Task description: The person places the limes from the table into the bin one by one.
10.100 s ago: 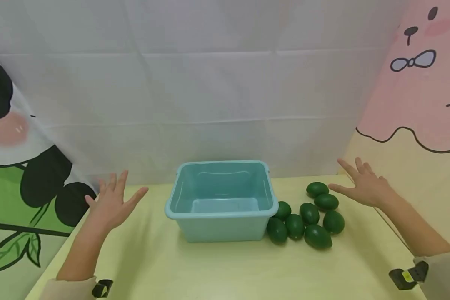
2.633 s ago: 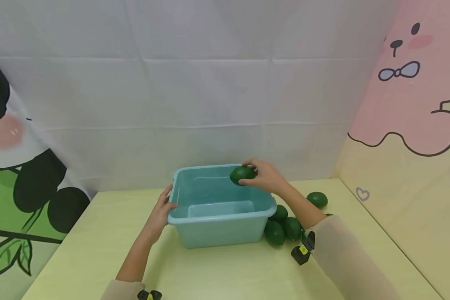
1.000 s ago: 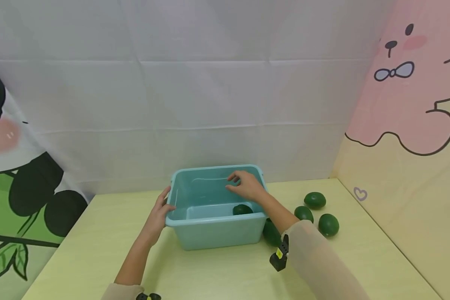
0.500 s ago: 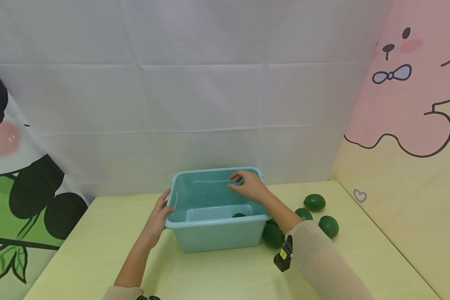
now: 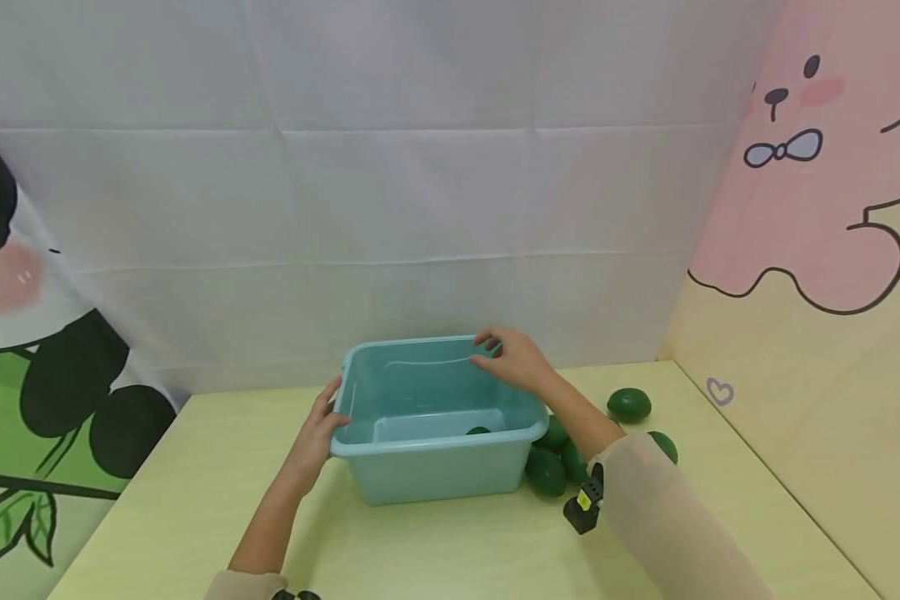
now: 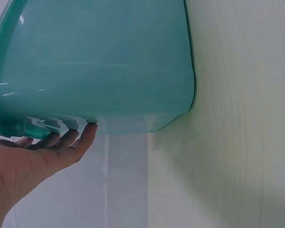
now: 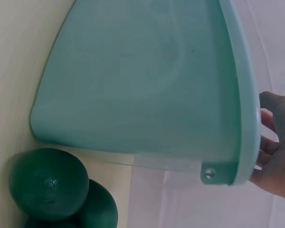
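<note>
A light blue-green plastic bin point(image 5: 442, 475) stands on the table. My left hand point(image 5: 319, 433) grips its left rim, thumb over the edge and fingers along the outside; the left wrist view shows those fingertips point(image 6: 89, 129) against the wall. My right hand point(image 5: 519, 362) is raised over the bin's back right part, fingers loosely bent and holding nothing. Only the top of a dark green avocado point(image 5: 477, 431) shows inside, behind the front rim. Several more avocados point(image 5: 546, 473) lie beside the bin's right wall, partly hidden by my right forearm.
One avocado point(image 5: 629, 405) lies farther right on the pale yellow table point(image 5: 435, 550), and another point(image 5: 664, 446) peeks out past my right sleeve. A white cloth wall point(image 5: 420, 200) rises close behind the bin. Printed panels stand on both sides.
My right hand carried an avocado over the bin and let it go inside; now it has lifted away slightly up and right. My left hand, first apart, has since kept hold of the rim.
</note>
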Demonstrator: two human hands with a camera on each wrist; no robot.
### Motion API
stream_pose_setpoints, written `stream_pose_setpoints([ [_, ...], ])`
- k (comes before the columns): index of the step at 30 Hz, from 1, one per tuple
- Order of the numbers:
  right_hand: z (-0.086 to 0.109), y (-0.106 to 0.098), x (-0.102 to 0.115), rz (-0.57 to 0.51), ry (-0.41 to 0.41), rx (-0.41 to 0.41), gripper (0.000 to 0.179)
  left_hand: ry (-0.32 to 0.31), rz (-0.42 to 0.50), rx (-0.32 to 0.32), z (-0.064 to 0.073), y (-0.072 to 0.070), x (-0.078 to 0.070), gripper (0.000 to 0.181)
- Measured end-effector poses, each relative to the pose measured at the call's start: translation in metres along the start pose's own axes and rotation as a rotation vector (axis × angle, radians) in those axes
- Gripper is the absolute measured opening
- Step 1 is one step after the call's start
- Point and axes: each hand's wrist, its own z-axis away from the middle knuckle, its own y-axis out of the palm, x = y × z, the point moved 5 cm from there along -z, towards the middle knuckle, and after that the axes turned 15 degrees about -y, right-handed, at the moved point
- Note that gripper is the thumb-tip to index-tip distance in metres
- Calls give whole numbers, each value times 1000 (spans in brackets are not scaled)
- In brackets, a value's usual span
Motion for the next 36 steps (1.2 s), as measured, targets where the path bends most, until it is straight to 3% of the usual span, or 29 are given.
stream_pose_setpoints([
  [15,14,-31,-19,41,25,-41,35,0,-2,8,0,1,0,67],
  [36,51,-70,-62,113,78,-86,38,-8,-6,-13,-1,1,1,67],
])
